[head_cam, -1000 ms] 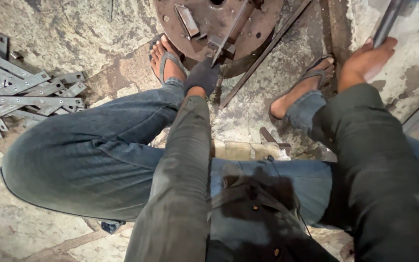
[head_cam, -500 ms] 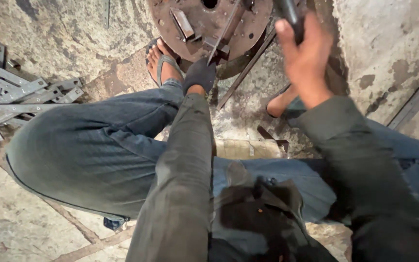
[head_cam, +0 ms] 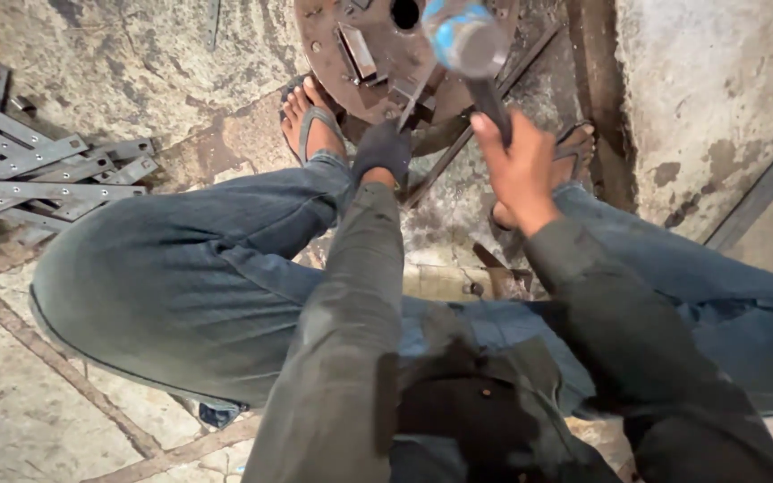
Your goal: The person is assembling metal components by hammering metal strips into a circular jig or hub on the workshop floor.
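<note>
Floor: rough stained concrete floor (head_cam: 136,63), person sitting on it with knees spread, sandals on both feet.
Disc: rusty round metal disc (head_cam: 333,63) at top centre, resting right by the feet.
Left hand: gloved left hand (head_cam: 382,150), clenched round a thin metal rod (head_cam: 413,98) with its tip on the disc.
Right hand: bare right hand (head_cam: 519,170), gripping the handle of a hammer (head_cam: 469,40) raised above the disc, head blurry.
Leftovers: pile of flat metal strips (head_cam: 38,174) with holes, far left.

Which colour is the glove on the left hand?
Dark, almost black glove, seen in the head view.
</note>
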